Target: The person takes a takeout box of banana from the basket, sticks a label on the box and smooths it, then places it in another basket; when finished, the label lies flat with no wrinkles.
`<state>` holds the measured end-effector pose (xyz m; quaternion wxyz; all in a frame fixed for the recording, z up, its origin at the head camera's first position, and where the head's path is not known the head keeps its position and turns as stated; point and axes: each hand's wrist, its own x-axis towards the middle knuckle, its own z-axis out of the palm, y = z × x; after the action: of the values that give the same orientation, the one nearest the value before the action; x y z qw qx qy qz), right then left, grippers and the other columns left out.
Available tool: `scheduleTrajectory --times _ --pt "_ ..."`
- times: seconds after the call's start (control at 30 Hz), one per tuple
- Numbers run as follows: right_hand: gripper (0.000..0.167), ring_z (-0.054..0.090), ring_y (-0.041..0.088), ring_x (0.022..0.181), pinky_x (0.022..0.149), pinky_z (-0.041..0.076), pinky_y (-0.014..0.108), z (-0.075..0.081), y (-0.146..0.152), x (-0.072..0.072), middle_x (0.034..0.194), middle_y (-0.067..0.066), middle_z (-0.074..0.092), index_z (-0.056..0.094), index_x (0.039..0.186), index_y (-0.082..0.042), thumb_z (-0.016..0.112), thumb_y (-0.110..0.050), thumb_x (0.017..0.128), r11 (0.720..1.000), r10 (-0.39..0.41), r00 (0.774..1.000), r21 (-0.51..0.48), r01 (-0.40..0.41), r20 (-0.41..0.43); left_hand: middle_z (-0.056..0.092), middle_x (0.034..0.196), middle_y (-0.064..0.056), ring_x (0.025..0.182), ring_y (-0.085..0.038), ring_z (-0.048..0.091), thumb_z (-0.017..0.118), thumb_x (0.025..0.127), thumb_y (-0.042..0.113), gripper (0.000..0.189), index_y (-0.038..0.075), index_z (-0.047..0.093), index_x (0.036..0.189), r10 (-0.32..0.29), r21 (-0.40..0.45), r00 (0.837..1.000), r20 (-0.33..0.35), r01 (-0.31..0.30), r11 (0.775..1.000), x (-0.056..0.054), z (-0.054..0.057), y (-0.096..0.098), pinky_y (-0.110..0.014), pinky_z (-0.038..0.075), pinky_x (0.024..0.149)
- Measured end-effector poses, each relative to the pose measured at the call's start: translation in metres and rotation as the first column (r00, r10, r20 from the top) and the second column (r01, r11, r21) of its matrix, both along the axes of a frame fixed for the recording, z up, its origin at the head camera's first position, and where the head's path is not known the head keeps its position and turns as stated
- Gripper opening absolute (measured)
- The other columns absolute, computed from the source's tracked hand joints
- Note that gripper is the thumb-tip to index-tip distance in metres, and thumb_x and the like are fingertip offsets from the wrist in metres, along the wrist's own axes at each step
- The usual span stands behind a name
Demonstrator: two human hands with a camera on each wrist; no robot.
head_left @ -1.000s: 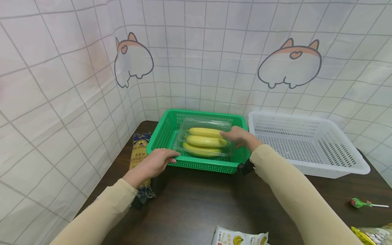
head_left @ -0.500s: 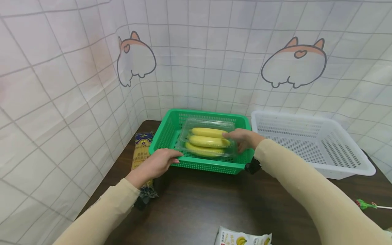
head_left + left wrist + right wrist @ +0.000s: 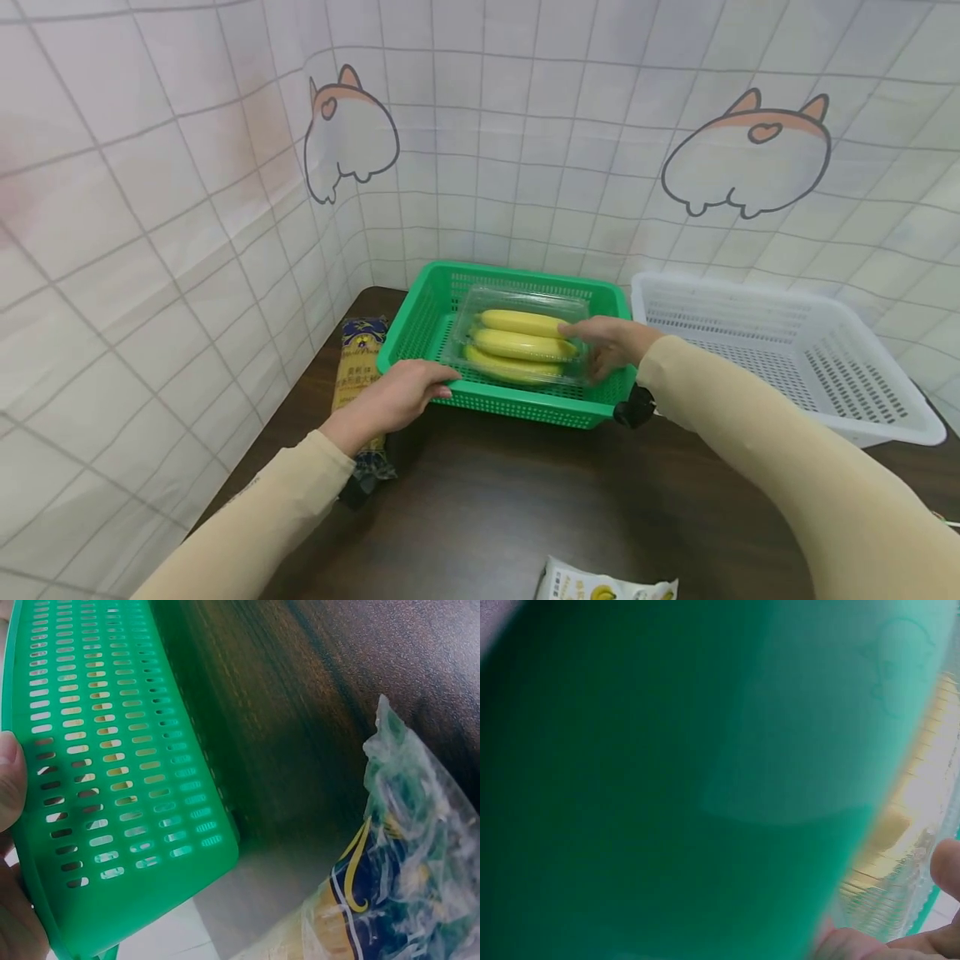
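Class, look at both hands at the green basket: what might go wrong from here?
The right hand holds one end of the clear container, so it might tip and its bananas slide. The left hand holds the near rim of the green basket; a pull there could shift it.

Clear plastic box (image 3: 528, 299) of 3 yellow bananas (image 3: 522, 343) inside green basket (image 3: 517, 400)

The green basket (image 3: 510, 401) was smooth plastic with a soft sheen; the clamshell (image 3: 534, 298) inside it was thin, clear, glossy plastic. To its left, the pasta packet (image 3: 358, 367) was shiny film, crinkled at the end; to its right, the white basket (image 3: 750, 358) was plastic. Beneath was a woodgrain tabletop (image 3: 480, 500), faintly glossy; behind, matt, creased cloth (image 3: 510, 150).
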<state>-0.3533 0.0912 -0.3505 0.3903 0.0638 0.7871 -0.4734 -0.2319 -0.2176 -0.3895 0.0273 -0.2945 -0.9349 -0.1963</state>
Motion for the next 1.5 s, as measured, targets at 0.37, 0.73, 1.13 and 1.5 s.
scheduleTrajectory --times 0.37,0.73,1.13,1.5 --pt "0.087 0.039 0.055 0.142 0.106 0.051 0.051 0.001 0.003 0.005 0.158 0.045 0.017 -0.009 0.163 -0.003 0.045 -0.043 0.108 0.999 -0.046 0.998 0.014 0.046 -0.031 0.075 0.118 -0.011 0.111 -0.027 0.071 0.061 0.102 0.012 0.028 0.003 0.07 0.126 -0.011 -0.007 1.0 0.002 0.011 1.0 0.002 0.003 0.004 -0.042 0.057 0.096" --pt "0.088 0.02 0.056 0.151 0.119 0.035 0.06 0.001 0.003 0.002 0.163 0.042 0.005 -0.014 0.163 -0.009 0.043 -0.045 0.107 0.99 -0.053 0.999 -0.127 0.054 0.007 0.075 0.118 -0.012 0.11 -0.029 0.071 0.062 0.101 0.012 0.028 0.002 0.07 0.126 -0.017 0.007 1.0 -0.004 0.017 1.0 0.001 0.003 0.005 -0.043 0.057 0.096" --pt "0.093 0.029 0.054 0.148 0.115 0.04 0.059 0.009 -0.003 0.001 0.162 0.043 0.008 -0.01 0.164 -0.013 0.05 -0.049 0.104 0.987 -0.107 0.994 -0.126 0.104 -0.019 0.075 0.118 -0.012 0.11 -0.03 0.071 0.061 0.101 0.012 0.029 0.001 0.069 0.127 -0.006 -0.007 1.0 0.007 0.006 1.0 0.0 0.004 0.004 -0.044 0.057 0.096" --pt "0.086 0.025 0.054 0.15 0.115 0.039 0.06 0.018 0.009 0.005 0.165 0.037 0.003 -0.002 0.166 -0.015 0.047 -0.05 0.105 0.984 -0.067 0.994 -0.173 0.05 -0.091 0.074 0.12 -0.013 0.111 -0.03 0.071 0.062 0.1 0.012 0.029 0.002 0.07 0.127 0.013 0.005 1.0 0.019 -0.013 1.0 0.001 0.004 0.004 -0.044 0.057 0.096"
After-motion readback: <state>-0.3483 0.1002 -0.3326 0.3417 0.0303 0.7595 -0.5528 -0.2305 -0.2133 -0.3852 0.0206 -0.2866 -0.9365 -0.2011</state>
